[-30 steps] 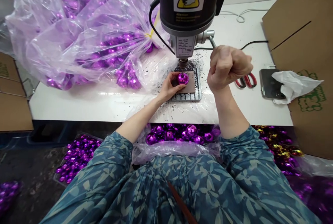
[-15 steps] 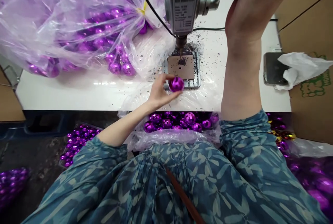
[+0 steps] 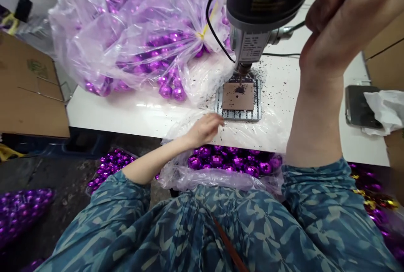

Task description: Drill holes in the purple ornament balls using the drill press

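My left hand (image 3: pixel 206 129) is over the table's front edge, just left of the drill's base plate (image 3: pixel 257 114); its fingers are curled together and no ball shows in them. My right hand (image 3: pixel 350 15) is raised at the upper right, fingers wrapped round the end of the lever (image 3: pixel 295 27) of a bench drill (image 3: pixel 252 44). Under the drill bit lies a brown block (image 3: pixel 238 96) with a small hole and dark shavings. Shiny purple balls (image 3: pixel 233 160) fill an open plastic bag below the table edge, in front of my body.
A large clear bag of purple balls (image 3: pixel 151 53) covers the table's back left. A phone (image 3: pixel 361 105) and crumpled tissue (image 3: pixel 388 110) lie at the right. Cardboard boxes (image 3: pixel 28 82) flank the table. A black cable (image 3: pixel 210 15) hangs beside the drill.
The purple ball that my left hand held at the base plate is out of that hand, which has moved toward the table edge. The view has shifted left; my right hand stays at the lever.
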Motion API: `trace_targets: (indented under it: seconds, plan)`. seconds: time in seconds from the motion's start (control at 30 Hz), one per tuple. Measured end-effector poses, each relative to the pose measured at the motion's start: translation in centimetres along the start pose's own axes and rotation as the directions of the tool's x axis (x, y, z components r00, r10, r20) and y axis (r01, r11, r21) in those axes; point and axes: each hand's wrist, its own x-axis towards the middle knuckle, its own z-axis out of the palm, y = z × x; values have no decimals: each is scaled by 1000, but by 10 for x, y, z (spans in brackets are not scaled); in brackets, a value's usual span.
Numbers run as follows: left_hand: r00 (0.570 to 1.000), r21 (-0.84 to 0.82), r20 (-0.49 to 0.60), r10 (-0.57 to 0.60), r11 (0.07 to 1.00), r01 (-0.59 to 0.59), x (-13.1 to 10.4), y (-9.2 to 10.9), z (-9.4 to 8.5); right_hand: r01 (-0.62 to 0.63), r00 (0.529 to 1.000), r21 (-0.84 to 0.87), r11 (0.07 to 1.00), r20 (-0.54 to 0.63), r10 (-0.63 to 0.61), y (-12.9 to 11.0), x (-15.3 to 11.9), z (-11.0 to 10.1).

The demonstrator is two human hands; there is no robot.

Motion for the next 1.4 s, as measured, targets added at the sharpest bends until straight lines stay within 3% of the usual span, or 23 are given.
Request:
trace_targets:
  seconds: [0.07,0.13,0.23,0.3,0.4,0.6,0.9,1.0,1.1,1.17,1.23,1.33,1.4]
  plan:
    - [978,-38,-163,-127,992,122,29,-42,-28,95,993,26,995,-78,-93,5,2,-5]
    - [935,-4,-236,-266,962,272,61,-86,-54,98,995,32,995,-31,-97,6,2,-8]
    - [892,142,-208,-401,890,433,105,-138,-80,135,990,66,989,38,-138,-1,-1,-9]
    - [861,319,-131,-491,802,506,130,-160,-87,181,982,86,980,31,-184,-6,-4,-7]
    - [820,526,-57,-570,681,510,155,-176,-89,229,973,98,968,7,-231,-7,-8,-5]
    - [837,591,-114,-536,640,490,176,-190,-85,284,959,96,954,-12,-285,-4,-12,-5]
    - [848,318,-222,-481,786,530,191,-221,-84,295,955,127,947,-44,-292,-3,-14,-7]
    - [830,122,-281,-482,840,529,186,-219,-83,299,954,141,944,-50,-295,-3,-15,-6]
    - [771,-313,-335,-542,836,451,169,-202,-80,299,954,145,943,-40,-296,-4,-16,-6]
    - [738,-586,-267,-620,712,387,152,-179,-77,297,955,148,943,-20,-297,-4,-16,-6]
    - [719,-756,-170,-674,557,343,134,-149,-76,301,953,156,941,-9,-303,-4,-15,-5]
    - [700,-869,-90,-708,400,293,110,-100,-72,293,955,155,943,-5,-296,-4,-14,-4]
    - [719,-898,-20,-694,329,293,96,-73,-66,289,957,153,945,-8,-291,-3,-13,-4]
